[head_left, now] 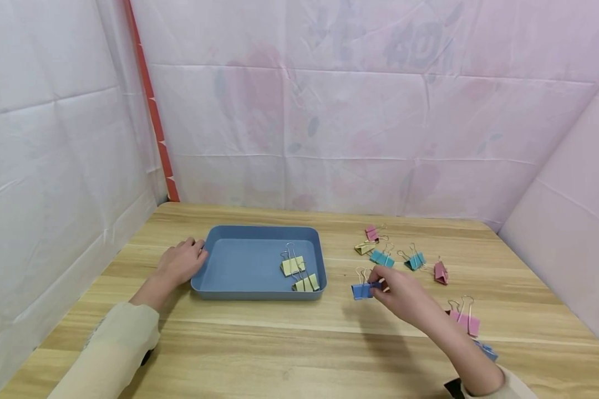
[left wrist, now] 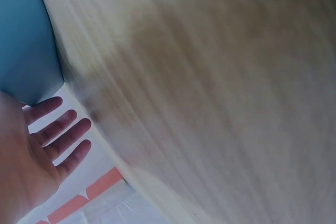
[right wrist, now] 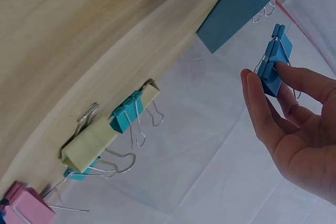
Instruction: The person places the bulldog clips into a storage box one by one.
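My right hand pinches a blue binder clip between thumb and fingers, held above the table to the right of the tray. In the right wrist view the same blue clip shows its wire handles. A shallow blue-grey tray lies left of it, with two yellow binder clips in its right part. At the tray's left wall rests my left hand, its fingertips by the rim. The left wrist view shows this hand with outstretched fingers and nothing held.
Beyond my right hand lie a yellow clip, teal clips and small pink ones. A larger pink clip and a blue one lie near my right forearm. Cloth-covered walls border the wooden table.
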{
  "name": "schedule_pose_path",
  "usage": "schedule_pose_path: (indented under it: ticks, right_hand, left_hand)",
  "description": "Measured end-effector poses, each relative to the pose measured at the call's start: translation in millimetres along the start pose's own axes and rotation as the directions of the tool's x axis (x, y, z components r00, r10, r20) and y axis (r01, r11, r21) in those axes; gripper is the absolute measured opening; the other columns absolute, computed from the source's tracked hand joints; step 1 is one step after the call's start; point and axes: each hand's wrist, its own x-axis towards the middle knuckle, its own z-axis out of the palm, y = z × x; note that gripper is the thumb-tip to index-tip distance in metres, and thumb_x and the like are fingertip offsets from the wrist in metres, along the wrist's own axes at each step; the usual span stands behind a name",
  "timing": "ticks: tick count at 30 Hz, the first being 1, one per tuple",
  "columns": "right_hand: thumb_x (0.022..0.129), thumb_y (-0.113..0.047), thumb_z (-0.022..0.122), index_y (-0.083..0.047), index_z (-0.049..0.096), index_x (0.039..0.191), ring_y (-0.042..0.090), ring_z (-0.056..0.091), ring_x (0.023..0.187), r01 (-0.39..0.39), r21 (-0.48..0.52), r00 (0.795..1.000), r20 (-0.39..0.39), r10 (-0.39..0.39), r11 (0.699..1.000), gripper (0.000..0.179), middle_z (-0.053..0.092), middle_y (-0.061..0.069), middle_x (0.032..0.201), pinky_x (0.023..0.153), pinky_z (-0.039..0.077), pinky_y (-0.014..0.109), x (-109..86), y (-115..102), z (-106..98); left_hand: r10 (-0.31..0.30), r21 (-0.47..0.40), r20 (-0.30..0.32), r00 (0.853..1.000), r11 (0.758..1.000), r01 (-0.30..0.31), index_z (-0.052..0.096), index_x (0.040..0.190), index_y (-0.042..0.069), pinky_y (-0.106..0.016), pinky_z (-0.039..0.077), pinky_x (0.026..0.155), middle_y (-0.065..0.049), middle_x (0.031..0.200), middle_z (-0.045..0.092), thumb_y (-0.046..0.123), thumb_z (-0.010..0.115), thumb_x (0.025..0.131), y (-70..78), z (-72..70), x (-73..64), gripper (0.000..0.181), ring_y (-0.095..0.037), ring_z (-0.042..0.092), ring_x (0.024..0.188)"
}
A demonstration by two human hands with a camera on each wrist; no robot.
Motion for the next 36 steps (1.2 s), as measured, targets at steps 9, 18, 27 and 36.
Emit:
schedule_pose_path:
  ticks: [9, 18, 27, 36]
  right_hand:
    - [0.079, 0.001, 0.066, -0.010, 0.058, 0.082, 0.020, 0.064, 0.074, 0.030, -0.012, 0.999, -0.026, -0.031, 0.999, 0.014, 0.062, -0.003, 0.078, 0.062, 0.052, 0.032, 9.0, -7.7, 1.5]
    - [0.080, 0.001, 0.066, -0.009, 0.058, 0.083, 0.020, 0.064, 0.076, 0.033, 0.034, 0.999, -0.030, -0.032, 0.999, 0.014, 0.061, -0.002, 0.079, 0.063, 0.052, 0.029, 16.4, -11.6, 6.0]
    - [0.081, 0.003, 0.064, -0.008, 0.057, 0.083, 0.021, 0.064, 0.076, 0.049, 0.064, 0.998, -0.032, -0.047, 0.997, 0.013, 0.061, -0.001, 0.079, 0.062, 0.052, 0.029, 25.5, -20.3, 10.4]
    - [0.082, 0.002, 0.064, -0.007, 0.058, 0.083, 0.021, 0.064, 0.078, 0.052, 0.112, 0.998, -0.022, -0.050, 0.992, 0.011, 0.062, 0.003, 0.081, 0.064, 0.052, 0.029, 35.9, -25.6, 17.7]
  left_hand:
    - [0.001, -0.001, 0.001, 1.000, 1.000, -0.001, 0.047, 0.128, -0.007, -0.055, 0.037, 0.088, -0.028, 0.126, 0.044, 0.025, 0.031, 0.095, 0.3, 1.2, -0.3, 0.049, -0.042, 0.044, 0.112]
    - [-0.004, -0.006, 0.007, 1.000, 1.000, 0.004, 0.046, 0.129, -0.008, -0.056, 0.035, 0.089, -0.029, 0.127, 0.044, 0.025, 0.032, 0.095, -1.0, 1.9, -0.7, 0.049, -0.043, 0.043, 0.114]
    - [-0.003, -0.003, -0.003, 1.000, 1.000, 0.003, 0.046, 0.128, -0.009, -0.056, 0.036, 0.088, -0.029, 0.126, 0.045, 0.025, 0.032, 0.095, -0.2, 0.9, 1.1, 0.049, -0.044, 0.044, 0.113]
    - [-0.001, 0.009, -0.003, 1.000, 1.000, 0.001, 0.047, 0.128, -0.008, -0.055, 0.037, 0.088, -0.029, 0.125, 0.045, 0.025, 0.032, 0.095, 0.2, 1.2, 1.2, 0.049, -0.043, 0.044, 0.113]
